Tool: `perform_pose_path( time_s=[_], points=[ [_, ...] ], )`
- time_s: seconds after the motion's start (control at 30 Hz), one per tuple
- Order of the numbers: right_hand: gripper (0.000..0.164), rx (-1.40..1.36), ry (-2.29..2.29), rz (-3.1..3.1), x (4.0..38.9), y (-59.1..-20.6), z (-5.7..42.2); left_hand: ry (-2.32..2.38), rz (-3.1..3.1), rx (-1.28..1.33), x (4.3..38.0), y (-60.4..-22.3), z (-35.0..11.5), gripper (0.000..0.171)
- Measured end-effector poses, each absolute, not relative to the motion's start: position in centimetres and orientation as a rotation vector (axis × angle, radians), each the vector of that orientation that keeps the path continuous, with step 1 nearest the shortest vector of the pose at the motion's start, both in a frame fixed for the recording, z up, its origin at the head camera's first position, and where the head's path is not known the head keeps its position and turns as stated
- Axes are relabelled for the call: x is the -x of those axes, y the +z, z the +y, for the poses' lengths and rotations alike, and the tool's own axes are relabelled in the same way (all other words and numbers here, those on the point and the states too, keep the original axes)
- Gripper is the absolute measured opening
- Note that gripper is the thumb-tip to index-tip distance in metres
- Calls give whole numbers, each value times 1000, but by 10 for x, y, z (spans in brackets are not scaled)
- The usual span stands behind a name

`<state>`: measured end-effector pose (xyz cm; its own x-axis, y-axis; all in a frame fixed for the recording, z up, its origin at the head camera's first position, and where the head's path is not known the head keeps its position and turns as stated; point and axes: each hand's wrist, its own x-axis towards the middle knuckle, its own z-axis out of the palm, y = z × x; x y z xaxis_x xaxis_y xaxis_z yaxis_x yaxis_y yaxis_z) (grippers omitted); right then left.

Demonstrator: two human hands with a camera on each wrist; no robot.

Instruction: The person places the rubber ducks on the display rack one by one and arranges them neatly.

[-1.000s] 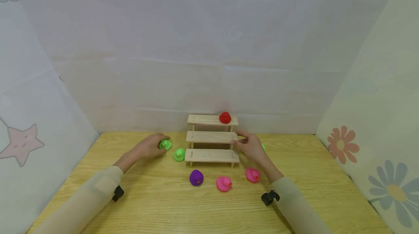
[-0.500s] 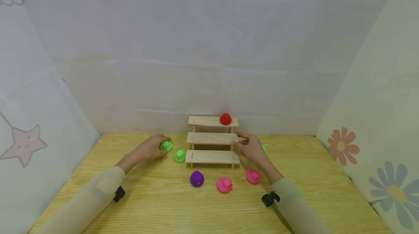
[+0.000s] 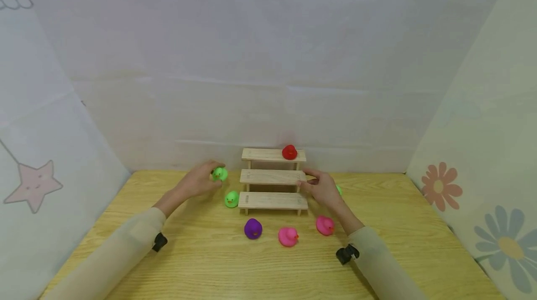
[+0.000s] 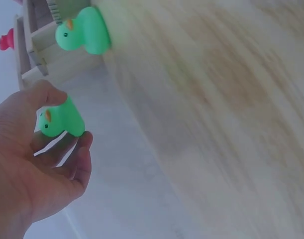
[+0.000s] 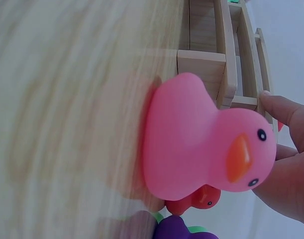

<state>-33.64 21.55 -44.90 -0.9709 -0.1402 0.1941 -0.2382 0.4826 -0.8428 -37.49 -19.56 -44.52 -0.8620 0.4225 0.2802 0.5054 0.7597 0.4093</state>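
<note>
My left hand [image 3: 199, 181] pinches a green rubber duck [image 3: 220, 174] between thumb and fingertips, raised off the table left of a three-step wooden display stand [image 3: 272, 201]. In the left wrist view, that duck [image 4: 67, 119] is partly covered by the fingers. A second green duck [image 3: 231, 199] sits on the table against the stand's lower left side. My right hand [image 3: 324, 190] grips the right end of the middle step with thumb and index finger. A red duck [image 3: 289, 152] rests on the top step, toward its right end.
On the table before the stand are a purple duck [image 3: 253, 228] and two pink ducks, one central [image 3: 288, 236] and one at right [image 3: 325, 225]. Something green [image 3: 339, 190] peeks from behind my right hand. Another red duck [image 5: 194, 199] shows in the right wrist view. Fabric walls surround the table.
My left hand has lifted the green duck from the table and moved it up and slightly right, toward the stand. The right hand has kept its hold on the stand.
</note>
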Motion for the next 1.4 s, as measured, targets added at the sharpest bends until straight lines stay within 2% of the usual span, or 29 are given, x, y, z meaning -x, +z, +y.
perform_pose_path(
  time_s=[0.4, 0.77, 1.1, 1.4],
  points=[
    [59, -326, 1510, -2623, 339, -449, 215, -756, -2597, 762, 375, -416, -174, 57],
    [60, -351, 1523, -2600, 340, -447, 215, -617, -2529, 884, 379, -390, -133, 56],
    [59, -350, 1521, -2610, 341, -449, 218, -574, -2538, 959, 388, -385, -92, 54],
    [59, -365, 1542, -2604, 339, -450, 216, -614, -2566, 942, 397, -388, -74, 53]
  ],
)
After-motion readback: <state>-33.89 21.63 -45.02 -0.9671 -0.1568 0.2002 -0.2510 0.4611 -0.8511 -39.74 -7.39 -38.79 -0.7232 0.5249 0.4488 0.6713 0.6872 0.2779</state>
